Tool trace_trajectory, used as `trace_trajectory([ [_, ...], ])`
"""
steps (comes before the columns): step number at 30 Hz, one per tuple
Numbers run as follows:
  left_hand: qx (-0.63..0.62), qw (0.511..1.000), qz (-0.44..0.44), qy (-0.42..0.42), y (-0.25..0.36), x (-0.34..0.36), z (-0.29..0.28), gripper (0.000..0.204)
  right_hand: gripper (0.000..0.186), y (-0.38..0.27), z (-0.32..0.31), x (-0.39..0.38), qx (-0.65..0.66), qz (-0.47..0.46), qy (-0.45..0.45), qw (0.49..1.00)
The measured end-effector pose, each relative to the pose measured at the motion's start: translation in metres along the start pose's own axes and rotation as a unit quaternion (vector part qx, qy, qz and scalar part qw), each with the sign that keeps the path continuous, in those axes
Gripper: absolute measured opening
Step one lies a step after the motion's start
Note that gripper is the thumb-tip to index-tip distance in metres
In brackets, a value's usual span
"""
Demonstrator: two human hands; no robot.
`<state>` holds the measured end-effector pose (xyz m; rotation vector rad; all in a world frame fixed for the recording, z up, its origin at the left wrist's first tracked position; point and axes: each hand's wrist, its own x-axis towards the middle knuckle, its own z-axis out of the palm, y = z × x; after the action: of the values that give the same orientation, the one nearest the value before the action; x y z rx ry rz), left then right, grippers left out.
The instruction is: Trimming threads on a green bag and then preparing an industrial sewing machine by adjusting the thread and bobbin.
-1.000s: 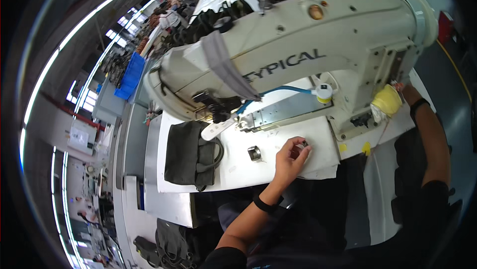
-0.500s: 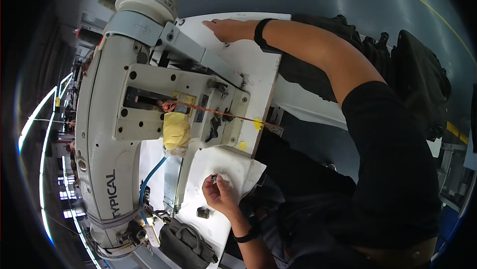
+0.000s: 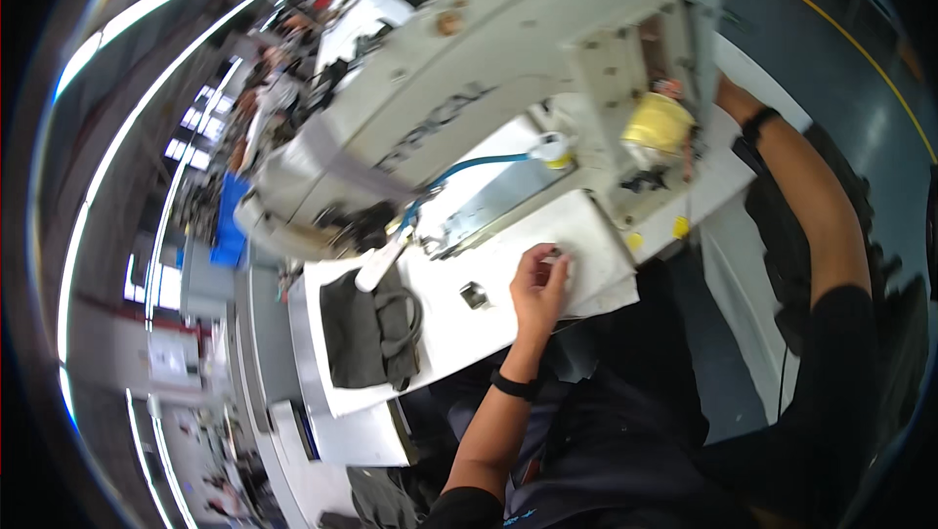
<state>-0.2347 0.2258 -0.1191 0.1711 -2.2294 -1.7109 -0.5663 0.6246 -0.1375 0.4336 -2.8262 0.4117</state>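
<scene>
Small dark piece (image 3: 556, 253) sat at the fingertips of the left hand (image 3: 533, 296), just over the white surface (image 3: 447, 332); its exact shape was too small to tell. That hand was nearly closed, thumb and fingers curled into a pinch around the piece. For something so small, a light, steady pinch seemed best, kept low so that a slip would cost little.

Just left of the hand, apart from it, lay 1 shiny metal part (image 3: 474, 296). Keeping the wrist clear of it looked wise, since a nudge could have slid it away. Farther left, a dark grey bag (image 3: 357, 334) lay with its handle toward the metal part, and that loop was worth avoiding too.

Behind these stood the sewing machine (image 3: 518, 31), blurred, with a blue tube (image 3: 479, 166) under its arm and a yellow bundle (image 3: 657, 126) on its column. Beyond the column, the right hand (image 3: 736, 99) was partly hidden; I could not tell how open it was or whether it held anything. Good work there probably called for a direct look.
</scene>
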Motion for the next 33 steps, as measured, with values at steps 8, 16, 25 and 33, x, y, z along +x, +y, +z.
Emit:
trace_trajectory([
  [8, -0.021, 0.998, -0.030, -0.044, 0.009, 0.001, -0.004, 0.029, 0.039, 0.007, 0.002, -0.020, 0.040, 0.099, -0.020, 0.994],
  [16, -0.035, 0.998, -0.008, -0.043, 0.004, 0.000, -0.006, 0.029, 0.039, 0.018, 0.007, -0.022, 0.032, 0.124, -0.022, 0.991],
  [25, 0.009, 0.999, -0.015, -0.044, 0.007, 0.000, -0.005, 0.027, 0.039, 0.031, 0.019, -0.019, 0.027, 0.125, -0.019, 0.992],
  [33, 0.030, 0.999, -0.019, -0.030, 0.008, -0.001, -0.003, 0.029, 0.039, 0.014, 0.029, 0.023, -0.045, 0.002, 0.004, 0.999],
])
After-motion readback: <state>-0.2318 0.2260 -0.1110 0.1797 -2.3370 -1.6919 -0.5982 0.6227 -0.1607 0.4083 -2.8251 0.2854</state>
